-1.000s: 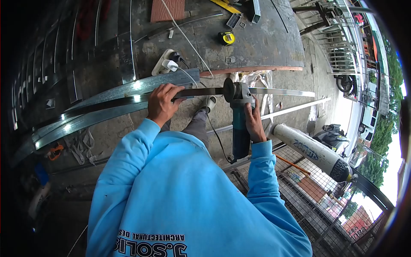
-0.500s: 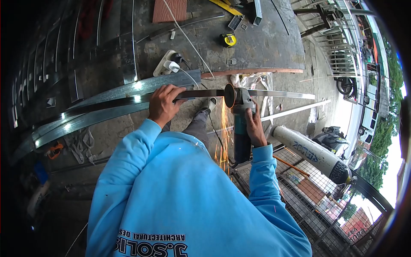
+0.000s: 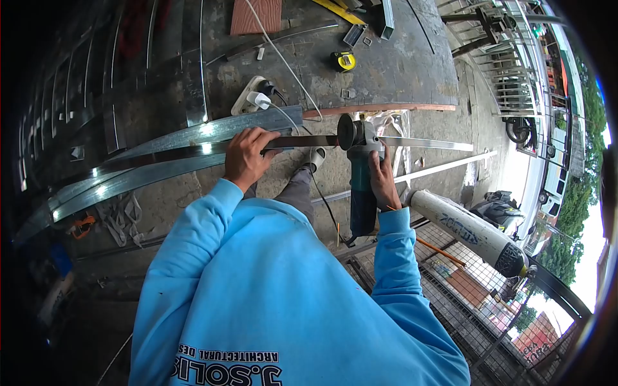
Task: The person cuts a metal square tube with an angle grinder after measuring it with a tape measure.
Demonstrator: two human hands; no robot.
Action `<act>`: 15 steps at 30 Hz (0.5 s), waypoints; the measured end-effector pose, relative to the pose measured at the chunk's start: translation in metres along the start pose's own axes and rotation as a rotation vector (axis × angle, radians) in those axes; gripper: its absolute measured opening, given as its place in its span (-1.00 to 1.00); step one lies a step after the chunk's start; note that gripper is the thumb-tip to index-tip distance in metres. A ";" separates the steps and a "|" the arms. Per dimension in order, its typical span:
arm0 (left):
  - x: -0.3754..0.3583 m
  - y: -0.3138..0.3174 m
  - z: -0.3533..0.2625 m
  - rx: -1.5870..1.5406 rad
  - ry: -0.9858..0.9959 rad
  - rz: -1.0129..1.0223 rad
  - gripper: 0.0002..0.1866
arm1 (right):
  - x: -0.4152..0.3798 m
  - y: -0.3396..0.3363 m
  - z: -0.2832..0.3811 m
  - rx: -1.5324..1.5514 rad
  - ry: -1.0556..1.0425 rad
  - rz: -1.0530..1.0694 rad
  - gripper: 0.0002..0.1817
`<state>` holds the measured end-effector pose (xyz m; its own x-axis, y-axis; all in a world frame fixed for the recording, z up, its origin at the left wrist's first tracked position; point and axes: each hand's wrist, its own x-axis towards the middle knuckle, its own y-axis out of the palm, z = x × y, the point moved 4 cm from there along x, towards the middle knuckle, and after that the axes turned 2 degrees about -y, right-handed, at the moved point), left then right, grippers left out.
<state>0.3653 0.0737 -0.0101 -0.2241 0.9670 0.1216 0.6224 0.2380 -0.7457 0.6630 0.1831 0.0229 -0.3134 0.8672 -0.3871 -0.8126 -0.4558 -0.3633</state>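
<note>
My left hand [image 3: 248, 154] is wrapped round a long, narrow metal bar [image 3: 309, 142] that runs sideways across the view. My right hand [image 3: 381, 183] grips a green and grey angle grinder [image 3: 362, 193] by its body, the tool's tail pointing toward me. The grinder's round disc [image 3: 346, 132] overlaps the bar to the right of my left hand, and a faint orange glow shows at its edge. Beyond the disc, the bar's bright far length [image 3: 428, 143] continues to the right. Wider galvanized channels [image 3: 193, 133] lie beside the bar on the left.
On the dark worktable [image 3: 405, 71] lie a yellow tape measure [image 3: 346, 61], a power strip [image 3: 248, 96] with plugs, and metal offcuts [image 3: 354, 35]. A white gas cylinder [image 3: 463, 225] lies at right beside a mesh grille [image 3: 476, 283]. A grinder cord [image 3: 327, 204] trails below.
The stream of sparks under the disc has almost vanished, leaving a short streak. The grinder has shifted slightly, its disc a little higher. My left hand stays on the bar.
</note>
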 end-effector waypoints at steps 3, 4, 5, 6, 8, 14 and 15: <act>0.000 0.000 0.000 0.010 0.002 0.000 -0.60 | 0.004 -0.002 -0.009 -0.024 -0.004 0.004 -0.22; 0.001 0.000 0.000 0.002 0.005 -0.003 -0.60 | 0.003 -0.002 -0.008 -0.016 0.001 0.004 -0.22; 0.001 0.000 0.000 -0.005 0.008 -0.006 -0.60 | 0.002 -0.002 -0.007 -0.009 0.007 0.005 -0.23; 0.001 0.000 0.001 -0.005 0.007 -0.008 -0.60 | 0.000 -0.001 -0.004 -0.010 0.005 0.006 -0.23; 0.001 0.000 0.001 -0.006 0.008 -0.006 -0.60 | -0.004 0.000 0.000 0.033 0.005 0.026 -0.24; 0.001 0.002 0.001 0.016 0.012 -0.006 -0.58 | -0.014 -0.002 -0.008 0.034 -0.013 0.016 -0.25; 0.000 0.002 0.001 0.016 0.014 -0.006 -0.58 | -0.015 -0.002 -0.013 0.034 -0.014 0.015 -0.25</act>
<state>0.3655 0.0745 -0.0124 -0.2175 0.9666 0.1355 0.6090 0.2428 -0.7551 0.6760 0.1686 0.0182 -0.3320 0.8632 -0.3804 -0.8240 -0.4617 -0.3286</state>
